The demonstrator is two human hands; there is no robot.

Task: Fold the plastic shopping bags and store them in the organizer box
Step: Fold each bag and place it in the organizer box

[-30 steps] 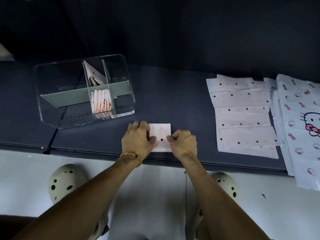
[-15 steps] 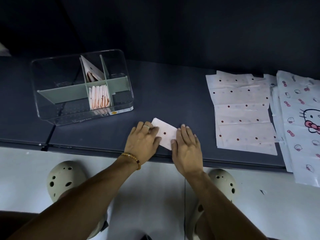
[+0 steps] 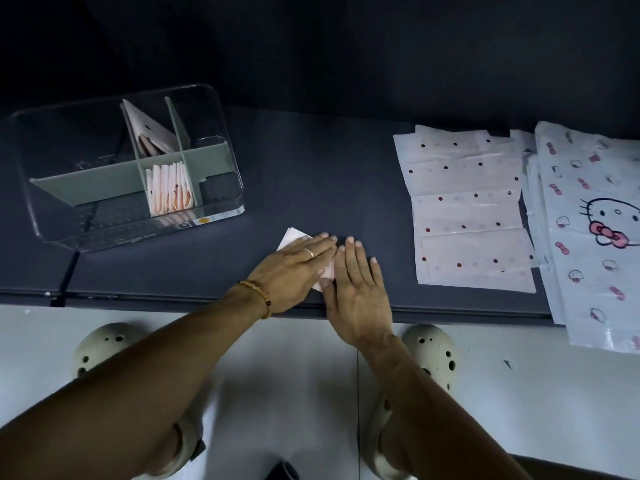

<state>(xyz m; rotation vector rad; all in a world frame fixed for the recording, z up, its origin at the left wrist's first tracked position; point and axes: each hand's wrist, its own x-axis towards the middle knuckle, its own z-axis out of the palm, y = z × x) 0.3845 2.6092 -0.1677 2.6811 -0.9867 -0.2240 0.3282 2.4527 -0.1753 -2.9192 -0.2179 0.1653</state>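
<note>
A small folded white dotted bag (image 3: 291, 236) lies near the dark table's front edge, mostly hidden under my hands. My left hand (image 3: 292, 268) lies flat across it, fingers stretched out, pressing it down. My right hand (image 3: 358, 289) is flat beside it, thumb edge on the bag's lower right corner. The clear organizer box (image 3: 221, 109) with grey-green dividers stands at the left; its front middle compartment holds several folded bags (image 3: 169, 188) standing on edge, and another folded bag (image 3: 147, 129) leans in the rear compartment.
A stack of flat dotted bags (image 3: 467, 209) lies on the right of the dark table (image 3: 311, 168). Cartoon-cat print bags (image 3: 595, 237) overhang the table's right front edge. White floor and my two pale clogs are below.
Both hands went from pinching the folded bag to lying flat on it. The bag has turned askew, and the left hand now covers most of it.
</note>
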